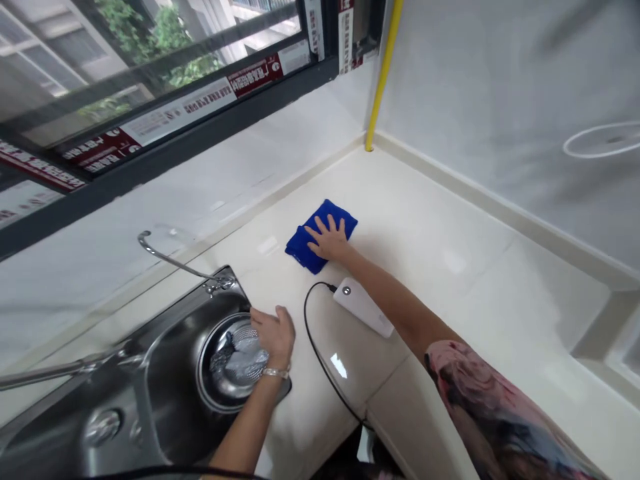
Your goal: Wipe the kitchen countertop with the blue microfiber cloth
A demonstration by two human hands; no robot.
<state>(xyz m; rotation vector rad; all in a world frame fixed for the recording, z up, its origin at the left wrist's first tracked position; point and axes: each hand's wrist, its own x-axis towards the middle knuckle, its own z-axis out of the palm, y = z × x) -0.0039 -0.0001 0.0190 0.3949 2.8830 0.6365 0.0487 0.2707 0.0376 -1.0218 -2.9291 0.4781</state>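
My right hand (330,239) lies flat with its fingers spread on a folded blue cloth (301,245), pressing it against the pale countertop (425,267). Beside the sink's right edge is my left hand (274,337), with nothing visible in it. Its thumb stands apart from the fingers, which point toward the sink. A bracelet circles that wrist. The steel sink (173,373) holds a round metal bowl or strainer (203,373) with something crumpled and see-through inside, close to my left hand.
A white power bank (363,308) with a black cable (313,340) lies on the counter beneath my right forearm. Over the sink curves a thin faucet (175,261). A yellow pipe (383,77) rises at the back corner. A window frame (200,127) runs along the left wall.
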